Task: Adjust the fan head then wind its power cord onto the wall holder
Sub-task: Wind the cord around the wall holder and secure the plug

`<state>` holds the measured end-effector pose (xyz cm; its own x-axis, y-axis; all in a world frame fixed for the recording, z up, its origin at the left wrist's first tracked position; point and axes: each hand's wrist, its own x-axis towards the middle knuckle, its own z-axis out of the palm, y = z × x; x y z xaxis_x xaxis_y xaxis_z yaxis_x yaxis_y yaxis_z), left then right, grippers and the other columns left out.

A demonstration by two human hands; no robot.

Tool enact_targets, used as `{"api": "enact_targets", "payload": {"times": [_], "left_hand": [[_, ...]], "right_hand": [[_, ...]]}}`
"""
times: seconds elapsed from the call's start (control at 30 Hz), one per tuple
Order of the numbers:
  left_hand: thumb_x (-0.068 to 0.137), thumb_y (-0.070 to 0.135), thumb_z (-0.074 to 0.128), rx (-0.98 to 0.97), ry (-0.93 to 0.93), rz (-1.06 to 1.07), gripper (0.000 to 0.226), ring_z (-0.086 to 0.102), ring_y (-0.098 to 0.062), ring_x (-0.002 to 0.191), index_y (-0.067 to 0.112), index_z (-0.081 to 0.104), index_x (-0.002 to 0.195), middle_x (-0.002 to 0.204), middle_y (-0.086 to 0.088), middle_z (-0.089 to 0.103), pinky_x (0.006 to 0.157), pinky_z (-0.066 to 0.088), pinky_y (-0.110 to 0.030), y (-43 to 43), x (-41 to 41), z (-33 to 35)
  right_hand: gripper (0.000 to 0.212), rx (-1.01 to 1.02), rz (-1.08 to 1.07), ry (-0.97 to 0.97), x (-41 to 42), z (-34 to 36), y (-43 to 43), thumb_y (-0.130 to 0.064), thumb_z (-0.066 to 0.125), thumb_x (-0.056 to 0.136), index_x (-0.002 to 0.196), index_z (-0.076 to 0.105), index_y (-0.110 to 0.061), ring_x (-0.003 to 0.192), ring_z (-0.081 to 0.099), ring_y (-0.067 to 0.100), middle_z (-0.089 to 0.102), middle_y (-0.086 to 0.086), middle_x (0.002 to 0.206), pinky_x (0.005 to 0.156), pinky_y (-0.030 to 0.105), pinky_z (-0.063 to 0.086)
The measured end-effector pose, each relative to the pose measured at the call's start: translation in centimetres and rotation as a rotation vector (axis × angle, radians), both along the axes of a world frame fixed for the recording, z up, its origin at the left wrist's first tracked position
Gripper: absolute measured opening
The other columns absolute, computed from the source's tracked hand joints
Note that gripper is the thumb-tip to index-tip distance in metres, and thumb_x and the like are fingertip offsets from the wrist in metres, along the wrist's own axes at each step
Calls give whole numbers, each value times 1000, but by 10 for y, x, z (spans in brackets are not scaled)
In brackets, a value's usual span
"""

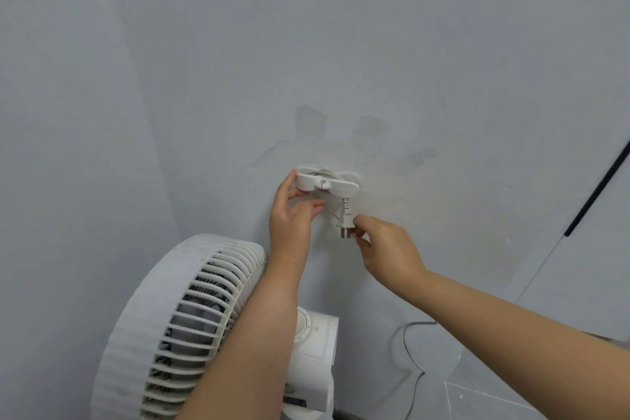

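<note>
White plastic fan (180, 327) low at left, round ribbed grille tilted up and toward the left, dust on the slats. Boxy white stand (317, 351) just behind the grille, dial on its face, partly hidden by the left forearm.

Pale grey wall (170, 78) across the whole view, scuffed, with faint rectangular marks above the holder.

Left hand (289, 218) raised against the wall, thumb up on the left end of the holder, fingers curled underneath it; pinching that end lightly, not clenched around it.

White wall holder (325, 181) mounted at mid-height, flat two-lobed front plate with a small slot at the centre, turns of white cord visible in the gap between plate and wall.

Short length of cord (345, 203) hanging straight down from the holder's underside, ending in a white plug (344, 223), prongs pointing down.

Right hand (385, 249) just right of the plug, thumb and forefinger tips at the plug's lower edge beside the prongs; fingers closed to a pinch, contact with the plug looks likely but exact hold hard to tell.

Grey cable (409, 351) looping down the wall lower right, below the right forearm. Dark thin line (596, 191) slanting at the far right edge.
</note>
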<state>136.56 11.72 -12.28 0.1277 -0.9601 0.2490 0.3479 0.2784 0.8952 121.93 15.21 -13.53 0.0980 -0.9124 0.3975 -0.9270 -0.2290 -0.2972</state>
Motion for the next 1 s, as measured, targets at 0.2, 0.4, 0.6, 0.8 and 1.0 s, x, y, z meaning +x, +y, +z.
{"api": "enact_targets", "payload": {"times": [0.2,0.4,0.6,0.8,1.0], "left_hand": [[86,-8,51,-16,-134,-86,74,59,-7,89,25,23,146,102,0,53,84,48,-23,3,-6,-3],[79,-4,64,-35,-284,-66,90,56,-10,79,32,15,146,85,-2,55,73,52,-19,0,-5,-7],[74,3,73,-39,-381,-91,101,55,-1,61,41,12,144,71,3,57,72,47,-11,-5,0,-13],[72,1,75,-34,-384,-81,105,55,-6,63,41,10,145,70,4,57,73,47,-14,-5,-2,-13],[79,-3,64,-15,-399,-50,95,55,-13,64,42,13,145,73,-1,57,75,50,-23,-6,-1,-15]], "right_hand": [[30,3,-2,163,6,9,-1,2,48,84,107,60,-14,72,56,41,56,9,98,55,35,35],[44,87,-23,252,13,23,-6,5,45,81,116,57,-20,78,56,37,53,8,102,57,32,31],[45,98,10,297,7,25,-14,2,45,82,118,57,-22,84,58,35,54,5,103,58,33,33],[42,101,16,302,6,26,-15,1,44,84,117,57,-21,86,59,35,54,5,105,59,32,34],[27,103,-113,402,3,36,-8,1,44,81,103,53,-12,83,58,35,62,8,101,56,31,33]]}}
